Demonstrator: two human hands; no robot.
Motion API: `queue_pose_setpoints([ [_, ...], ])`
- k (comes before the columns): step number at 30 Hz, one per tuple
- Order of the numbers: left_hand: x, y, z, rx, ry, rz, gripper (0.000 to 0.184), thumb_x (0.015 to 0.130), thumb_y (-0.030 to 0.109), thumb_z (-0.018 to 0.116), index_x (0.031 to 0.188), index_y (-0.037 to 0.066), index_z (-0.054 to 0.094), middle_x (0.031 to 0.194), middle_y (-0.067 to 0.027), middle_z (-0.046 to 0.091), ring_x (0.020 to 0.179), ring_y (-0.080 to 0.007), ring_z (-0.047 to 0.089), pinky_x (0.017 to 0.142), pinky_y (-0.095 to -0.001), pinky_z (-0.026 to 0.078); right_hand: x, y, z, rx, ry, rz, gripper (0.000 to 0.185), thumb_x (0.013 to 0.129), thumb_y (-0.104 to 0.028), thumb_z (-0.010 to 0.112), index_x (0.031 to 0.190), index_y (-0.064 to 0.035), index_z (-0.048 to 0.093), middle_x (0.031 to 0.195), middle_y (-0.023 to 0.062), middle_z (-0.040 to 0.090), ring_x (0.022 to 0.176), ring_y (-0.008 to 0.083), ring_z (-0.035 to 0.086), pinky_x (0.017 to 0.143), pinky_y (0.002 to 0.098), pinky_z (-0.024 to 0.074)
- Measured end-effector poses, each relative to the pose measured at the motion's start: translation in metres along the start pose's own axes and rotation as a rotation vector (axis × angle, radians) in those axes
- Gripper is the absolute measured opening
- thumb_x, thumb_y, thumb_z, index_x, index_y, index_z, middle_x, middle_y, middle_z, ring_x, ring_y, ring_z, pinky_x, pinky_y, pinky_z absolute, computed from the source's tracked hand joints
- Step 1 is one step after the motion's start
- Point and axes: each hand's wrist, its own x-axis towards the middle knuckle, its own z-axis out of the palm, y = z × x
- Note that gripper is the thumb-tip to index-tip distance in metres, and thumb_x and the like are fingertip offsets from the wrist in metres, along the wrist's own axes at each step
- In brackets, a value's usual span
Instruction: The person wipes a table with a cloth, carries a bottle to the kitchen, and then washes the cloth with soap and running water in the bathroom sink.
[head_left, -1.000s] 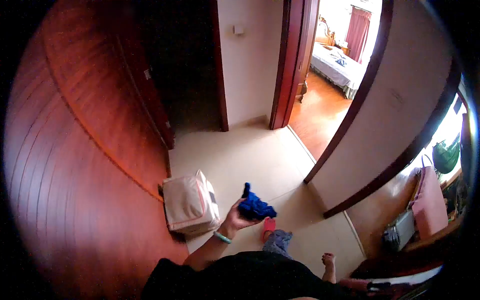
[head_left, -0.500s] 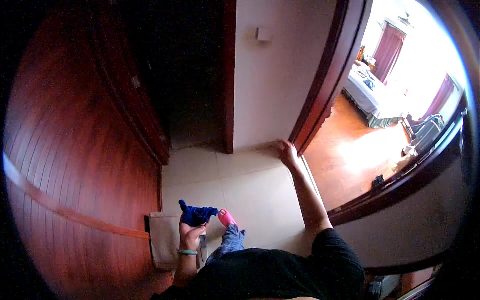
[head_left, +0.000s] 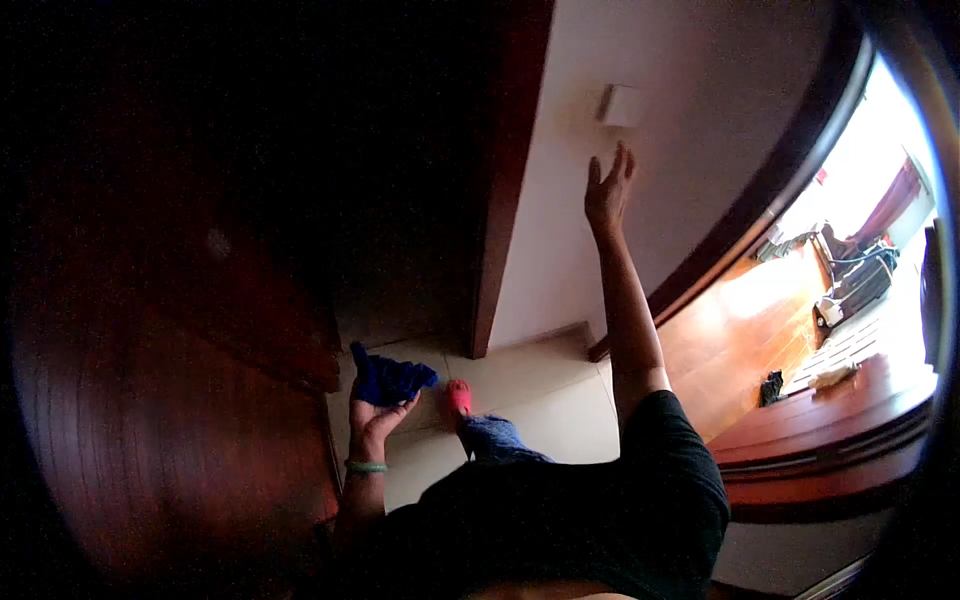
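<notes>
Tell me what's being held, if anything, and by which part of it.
The left hand holds a bunched blue cloth by its underside; the right hand holds nothing.

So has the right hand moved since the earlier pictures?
Yes, the right hand has moved up toward the white wall plate, fingertips now just below it.

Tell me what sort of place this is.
Probably a hallway inside a home: there is a wall switch on a pale wall, a tiled floor, and a doorway into a bright, wood-floored room.

Cloth [head_left: 392,381] lies in left hand [head_left: 374,418], right hand [head_left: 608,195] below switch [head_left: 622,105].
</notes>
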Motion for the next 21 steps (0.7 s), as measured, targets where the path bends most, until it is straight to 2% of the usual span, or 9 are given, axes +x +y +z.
queue_pose_setpoints([
  [3, 0.045, 0.033, -0.001, -0.203, 0.12, -0.061, 0.041, 0.088, 0.032, 0.057, 0.121, 0.008, 0.052, 0.127, -0.0133, 0.048, 0.115, -0.0328, 0.044, 0.101, -0.0513, 0.031, 0.017, -0.012, 0.022, 0.039, 0.168, -0.021, 0.064, 0.093, -0.033, 0.049, 0.139, 0.0021, 0.023, 0.143, 0.0232, 0.023, 0.132, 0.0373, 0.021, 0.108, 0.0439, 0.018],
  [4, 0.071, 0.051, -0.003, -0.332, 0.15, -0.105, 0.042, 0.088, 0.032, 0.057, 0.122, 0.007, 0.051, 0.127, -0.0132, 0.048, 0.115, -0.0325, 0.044, 0.101, -0.0517, 0.031, 0.026, -0.019, 0.029, 0.093, 0.195, -0.052, 0.062, 0.093, -0.033, 0.049, 0.137, 0.002, 0.024, 0.14, 0.0231, 0.024, 0.131, 0.0372, 0.022, 0.107, 0.0439, 0.0187],
  [5, 0.106, 0.081, -0.03, -0.304, 0.114, -0.158, 0.029, 0.089, 0.031, 0.051, 0.103, 0.007, 0.058, 0.11, -0.0123, 0.056, 0.106, -0.0307, 0.048, 0.098, -0.0506, 0.034, 0.025, -0.019, 0.037, 0.143, 0.202, -0.071, 0.06, 0.093, -0.033, 0.049, 0.135, 0.0019, 0.025, 0.138, 0.0229, 0.025, 0.129, 0.0371, 0.023, 0.106, 0.0439, 0.0194],
  [6, 0.107, 0.072, -0.016, -0.319, 0.133, -0.144, 0.029, 0.089, 0.031, 0.051, 0.103, 0.007, 0.058, 0.11, -0.0123, 0.056, 0.106, -0.0307, 0.048, 0.098, -0.0506, 0.034, 0.021, -0.012, 0.038, 0.166, 0.215, -0.088, 0.058, 0.093, -0.032, 0.049, 0.133, 0.0018, 0.026, 0.136, 0.0228, 0.026, 0.127, 0.037, 0.024, 0.104, 0.0439, 0.0201],
  [8, 0.118, 0.088, 0.056, -0.074, 0.048, 0.033, 0.024, 0.088, 0.028, 0.044, 0.079, 0.009, 0.055, 0.088, -0.0106, 0.057, 0.094, -0.0291, 0.052, 0.095, -0.0479, 0.037, 0.014, -0.007, 0.054, 0.168, 0.212, -0.093, 0.054, 0.092, -0.032, 0.048, 0.13, 0.0016, 0.028, 0.132, 0.0225, 0.028, 0.123, 0.0368, 0.026, 0.102, 0.0439, 0.0215],
  [9, 0.131, 0.091, 0.089, -0.008, 0.245, 0.106, 0.026, 0.086, 0.026, 0.039, 0.065, 0.01, 0.045, 0.075, -0.0096, 0.053, 0.084, -0.0281, 0.053, 0.09, -0.0459, 0.04, 0.009, -0.004, 0.064, 0.16, 0.197, -0.091, 0.052, 0.092, -0.032, 0.048, 0.128, 0.0015, 0.029, 0.13, 0.0224, 0.029, 0.121, 0.0367, 0.027, 0.101, 0.0439, 0.0222],
  [10, 0.161, 0.114, 0.063, -0.016, 0.012, 0.035, 0.026, 0.084, 0.029, 0.043, 0.066, 0.01, 0.048, 0.076, -0.0095, 0.054, 0.085, -0.0284, 0.053, 0.089, -0.0467, 0.041, -0.001, -0.001, 0.07, 0.15, 0.179, -0.085, 0.05, 0.092, -0.031, 0.048, 0.126, 0.0014, 0.03, 0.128, 0.0223, 0.03, 0.12, 0.0367, 0.028, 0.099, 0.0439, 0.0229],
  [17, 0.133, 0.121, 0.122, -0.012, 0.307, 0.121, 0.031, 0.077, 0.039, 0.05, 0.087, 0.01, 0.056, 0.103, -0.0141, 0.057, 0.106, -0.0354, 0.05, 0.097, -0.0567, 0.033, -0.147, -0.007, -0.018, 0.074, -0.091, 0.188, 0.039, 0.092, -0.03, 0.047, 0.113, 0.0008, 0.037, 0.113, 0.0214, 0.037, 0.107, 0.036, 0.036, 0.091, 0.0438, 0.0277],
  [21, 0.181, 0.138, 0.028, 0.116, 0.337, -0.101, 0.032, 0.075, 0.035, 0.054, 0.094, 0.009, 0.055, 0.106, -0.0146, 0.056, 0.108, -0.0343, 0.049, 0.098, -0.0562, 0.032, -0.305, -0.018, -0.012, -0.121, -0.421, 0.495, 0.033, 0.091, -0.029, 0.046, 0.106, 0.0004, 0.04, 0.105, 0.0209, 0.04, 0.099, 0.0357, 0.04, 0.086, 0.0438, 0.0305],
])
